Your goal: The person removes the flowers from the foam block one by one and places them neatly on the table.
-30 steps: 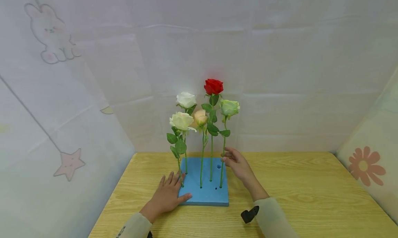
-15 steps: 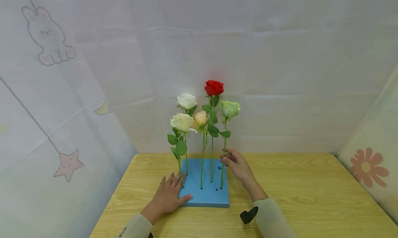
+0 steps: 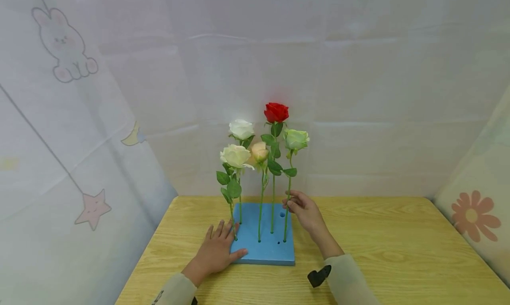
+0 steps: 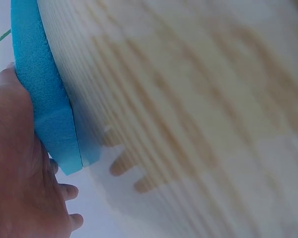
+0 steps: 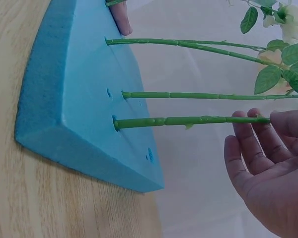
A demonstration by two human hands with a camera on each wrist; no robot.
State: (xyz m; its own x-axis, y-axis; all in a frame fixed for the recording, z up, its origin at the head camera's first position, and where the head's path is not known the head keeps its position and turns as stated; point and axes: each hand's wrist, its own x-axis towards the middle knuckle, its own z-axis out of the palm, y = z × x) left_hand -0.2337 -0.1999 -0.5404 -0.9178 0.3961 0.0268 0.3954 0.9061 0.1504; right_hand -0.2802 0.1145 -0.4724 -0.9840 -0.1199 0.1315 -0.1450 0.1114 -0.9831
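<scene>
In the head view, the yellow wood-grain desk [image 3: 378, 247] is being enclosed by pale, creased, printed sheets [image 3: 358, 75]. On the desk, stems are being held upright in a flat, blue foam block [image 3: 264, 255]: those of a red artificial rose [image 3: 276, 112], a white artificial rose [image 3: 241, 129], a cream artificial rose [image 3: 235, 156], a peach artificial rose [image 3: 259, 152] and a pale green artificial rose [image 3: 296, 139]. The last is being supported at the block's right side, nearer the viewer than a wide round hole [image 3: 282, 214]. The left hand [image 3: 217, 252] is being laid across the block's left edge, its fingers spread and grasping nothing. The green rose's stem is being pinched partway up by the right hand [image 3: 307, 214].

In the left wrist view, the foam's side is being flanked by the left hand, with fingertips being shown past its end; how firmly it is being pressed cannot be told.

In the right wrist view, the pinched stem's foot is being held in its hole. If the stem is being pushed sideways, the soft foam could be torn and the rose left leaning. If it is being pulled up while the block is only lightly steadied, the block could be tipped, or neighbouring leaves snagged.
</scene>
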